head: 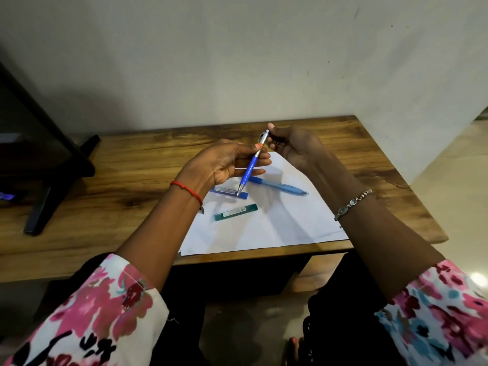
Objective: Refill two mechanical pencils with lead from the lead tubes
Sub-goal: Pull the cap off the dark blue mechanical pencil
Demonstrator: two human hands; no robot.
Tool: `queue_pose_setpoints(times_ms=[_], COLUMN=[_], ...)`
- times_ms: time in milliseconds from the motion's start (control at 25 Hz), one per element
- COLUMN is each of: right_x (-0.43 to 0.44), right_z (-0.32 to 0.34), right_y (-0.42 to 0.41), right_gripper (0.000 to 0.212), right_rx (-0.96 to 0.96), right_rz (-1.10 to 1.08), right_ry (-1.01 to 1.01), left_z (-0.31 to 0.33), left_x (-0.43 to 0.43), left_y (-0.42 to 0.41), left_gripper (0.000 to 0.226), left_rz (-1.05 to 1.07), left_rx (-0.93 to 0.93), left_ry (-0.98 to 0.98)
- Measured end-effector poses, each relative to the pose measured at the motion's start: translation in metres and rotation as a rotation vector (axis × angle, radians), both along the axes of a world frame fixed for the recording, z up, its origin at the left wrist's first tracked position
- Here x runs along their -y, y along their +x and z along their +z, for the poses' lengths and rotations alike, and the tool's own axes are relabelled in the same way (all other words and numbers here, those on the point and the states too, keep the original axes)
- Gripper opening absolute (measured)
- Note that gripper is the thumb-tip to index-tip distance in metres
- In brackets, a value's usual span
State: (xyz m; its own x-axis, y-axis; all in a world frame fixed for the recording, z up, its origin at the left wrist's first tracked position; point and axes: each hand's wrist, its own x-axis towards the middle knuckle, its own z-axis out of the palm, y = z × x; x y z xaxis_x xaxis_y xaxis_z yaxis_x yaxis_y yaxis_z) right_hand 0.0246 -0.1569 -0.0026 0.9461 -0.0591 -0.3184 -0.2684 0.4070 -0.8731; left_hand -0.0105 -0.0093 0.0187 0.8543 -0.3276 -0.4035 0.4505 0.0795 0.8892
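The left hand (227, 165) clamped the blue mechanical pencil (252, 165) mid-barrel, tip down; the right hand (293, 146) pinched its upper cap end.

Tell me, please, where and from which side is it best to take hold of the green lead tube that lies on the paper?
Probably grip the green lead tube across its labelled middle, thumb and finger on its long sides, coming from above. It lies flat on the paper, apart from the blue tube, so both sides are free.
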Motion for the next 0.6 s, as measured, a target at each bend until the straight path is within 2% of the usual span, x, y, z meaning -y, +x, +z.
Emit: queue_pose_setpoints(times_ms=[160, 280, 360, 440, 520, 600], right_x=[-0.004, 0.003, 0.015, 0.024, 0.025, 0.02], right_z=[-0.001, 0.002, 0.005, 0.008, 0.007, 0.002], right_y=[0.001, 0.003, 0.006, 0.002, -0.004, -0.006], right_gripper=[0.016, 0.022, 0.022, 0.015, 0.007, 0.012], right_rx=[-0.014, -0.017, 0.02, 0.067, 0.114, 0.194], right_rz=[0.002, -0.076, -0.099, 0.019, 0.184, 0.32], right_ry=[0.016, 0.065, 0.018, -0.236, -0.724, -1.2], left_z=[0.002, 0.0, -0.001, -0.001, -0.001, -0.004], left_x=[0.003, 0.001, -0.001, -0.004, -0.007, -0.01], left_y=[-0.002, -0.003, -0.006, -0.006, -0.003, 0.002], left_gripper=[0.014, 0.013, 0.013, 0.013, 0.018, 0.02], left_rz=[0.015, -0.011, -0.031, -0.024, -0.018, -0.019], left_rx=[-0.008, -0.022, -0.015, 0.041, 0.161, 0.296], left_ry=[-0.025, -0.015, 0.023, 0.114, 0.297, 0.468])
